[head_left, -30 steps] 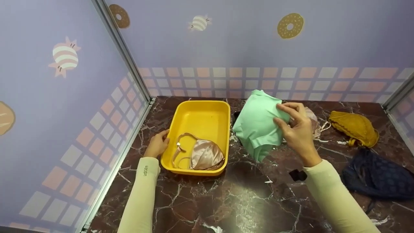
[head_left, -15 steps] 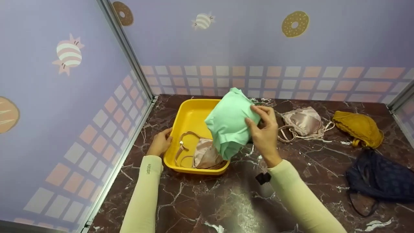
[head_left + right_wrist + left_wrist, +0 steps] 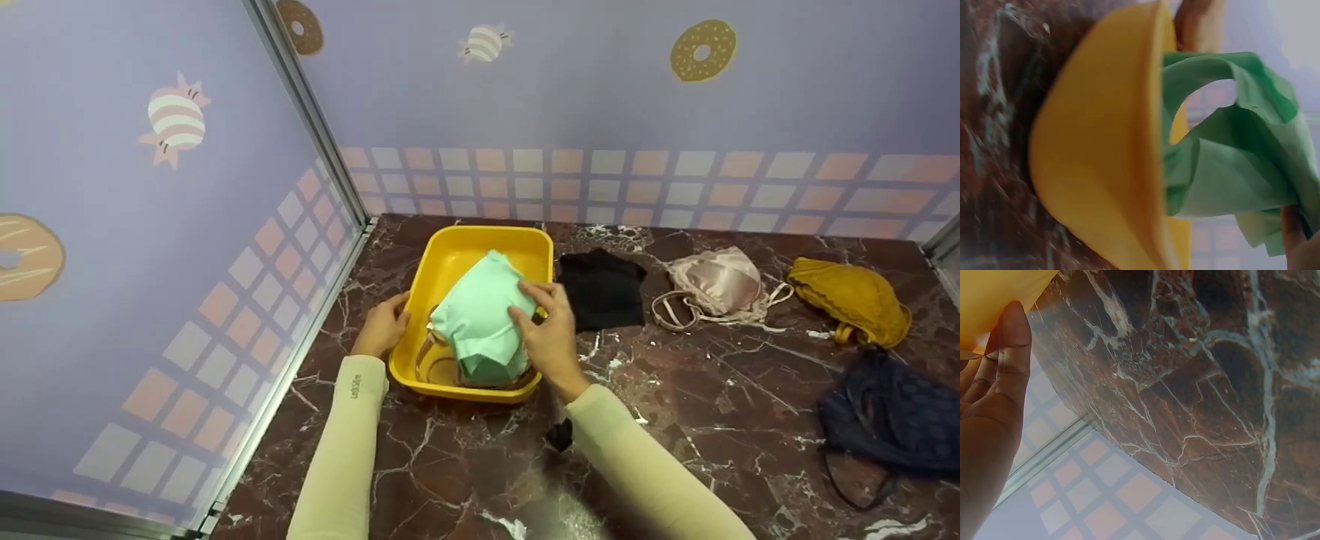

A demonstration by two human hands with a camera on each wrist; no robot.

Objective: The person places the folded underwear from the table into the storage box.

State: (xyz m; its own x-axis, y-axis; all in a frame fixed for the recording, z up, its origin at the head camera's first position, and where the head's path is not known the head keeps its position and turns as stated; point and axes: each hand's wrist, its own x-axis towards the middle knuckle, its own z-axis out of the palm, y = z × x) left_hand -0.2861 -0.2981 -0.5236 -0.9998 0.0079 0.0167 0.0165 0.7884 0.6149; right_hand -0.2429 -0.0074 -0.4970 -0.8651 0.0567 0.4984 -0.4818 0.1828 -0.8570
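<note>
A mint-green bra (image 3: 484,315) hangs low over the front half of the yellow tray (image 3: 517,238), one side pinched between the thumb and fingers of my right hand (image 3: 553,334). In the right wrist view, the bra's green cloth (image 3: 1224,174) forms loops and reaches over the tray's rim. My left hand (image 3: 381,326) holds the tray's left side; the left wrist view has a finger (image 3: 1015,326) against the yellow wall. Beneath the green cloth lies a beige satin bra, mostly covered, with its strap (image 3: 427,352) showing.
Right of the tray lie a folded black garment (image 3: 602,289), a pale pink bra (image 3: 716,281), a mustard bra (image 3: 851,296) and a navy bra (image 3: 892,416) on the dark marbled tabletop (image 3: 690,442). Patterned panels (image 3: 600,97) stand behind and at left.
My right hand has carried the mint-green bra leftward and down, from beside the tray to over it. The black garment and pink bra are now uncovered. My left hand stays at the tray.
</note>
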